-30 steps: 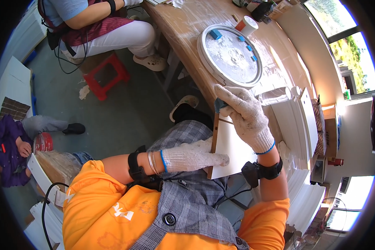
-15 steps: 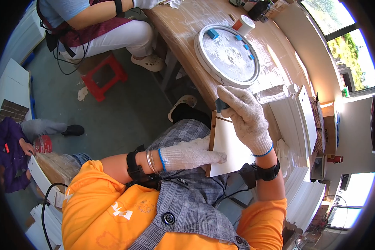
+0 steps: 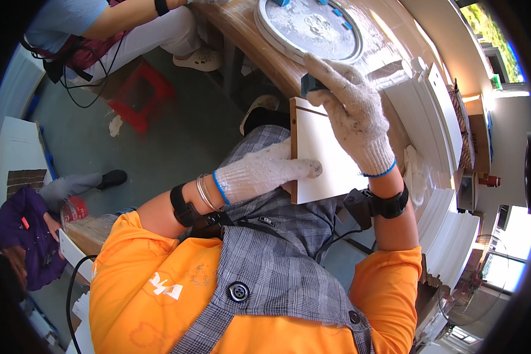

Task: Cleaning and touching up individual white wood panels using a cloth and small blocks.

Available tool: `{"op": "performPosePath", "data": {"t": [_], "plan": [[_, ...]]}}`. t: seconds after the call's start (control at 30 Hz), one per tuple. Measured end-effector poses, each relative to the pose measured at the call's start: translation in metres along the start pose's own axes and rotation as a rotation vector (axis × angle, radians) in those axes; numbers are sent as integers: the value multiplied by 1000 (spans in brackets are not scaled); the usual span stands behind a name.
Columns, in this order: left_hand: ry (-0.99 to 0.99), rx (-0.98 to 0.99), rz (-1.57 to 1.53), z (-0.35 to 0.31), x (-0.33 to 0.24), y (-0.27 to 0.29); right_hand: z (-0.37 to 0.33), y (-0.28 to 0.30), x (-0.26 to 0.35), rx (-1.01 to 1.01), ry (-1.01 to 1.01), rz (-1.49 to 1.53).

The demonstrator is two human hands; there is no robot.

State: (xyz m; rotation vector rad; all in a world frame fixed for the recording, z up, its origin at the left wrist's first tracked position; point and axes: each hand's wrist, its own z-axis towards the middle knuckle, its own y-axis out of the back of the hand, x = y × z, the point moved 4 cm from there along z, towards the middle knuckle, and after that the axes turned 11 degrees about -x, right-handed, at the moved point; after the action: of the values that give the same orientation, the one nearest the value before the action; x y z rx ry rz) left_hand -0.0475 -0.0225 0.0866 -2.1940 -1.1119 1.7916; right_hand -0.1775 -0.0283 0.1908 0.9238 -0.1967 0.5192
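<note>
My left hand (image 3: 265,172), in a white knitted glove, is closed on a white board (image 3: 330,168) with a brown edge. Its thumb lies on the white face, and the other fingers are hidden behind the board. The board rests tilted over my lap. My right hand (image 3: 360,121), gloved too, holds a small dark blue block (image 3: 310,84) between thumb and fingers, just above the board's far corner. Past that hand, on the table, sits a round grey lid-like tray (image 3: 265,38) smeared with white paste, with several blue blocks (image 3: 338,12) on it.
Stacked white boards (image 3: 422,112) stand on the table (image 3: 242,32) to the right, more boards (image 3: 448,242) lower down. At far left a co-worker in white trousers (image 3: 159,41) sits near a red stool (image 3: 140,94). Another person in a purple top (image 3: 26,242) is at left.
The whole view has shifted, so the table and tray sit higher in the picture. Both hands keep their holds on the board and the dark blue block.
</note>
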Motion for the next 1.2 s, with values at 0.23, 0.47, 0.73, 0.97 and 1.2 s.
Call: {"op": "performPosePath", "data": {"t": [0.23, 0.47, 0.73, 0.97, 1.2], "plan": [[-3, -10, -66, 4, 8, 7, -65, 39, 27, -181, -207, 118], [-66, -20, -170, -4, 11, 8, -142, 49, 41, -237, -444, 226], [32, -129, -214, -1, 17, 13, -208, 73, 28, -566, -961, 298], [-205, -228, 329, -15, -20, -1, -235, 109, 17, -811, -804, 370], [-1248, 5, 1294, -37, -54, -32, -237, 133, 27, -1059, -752, 584]]}}
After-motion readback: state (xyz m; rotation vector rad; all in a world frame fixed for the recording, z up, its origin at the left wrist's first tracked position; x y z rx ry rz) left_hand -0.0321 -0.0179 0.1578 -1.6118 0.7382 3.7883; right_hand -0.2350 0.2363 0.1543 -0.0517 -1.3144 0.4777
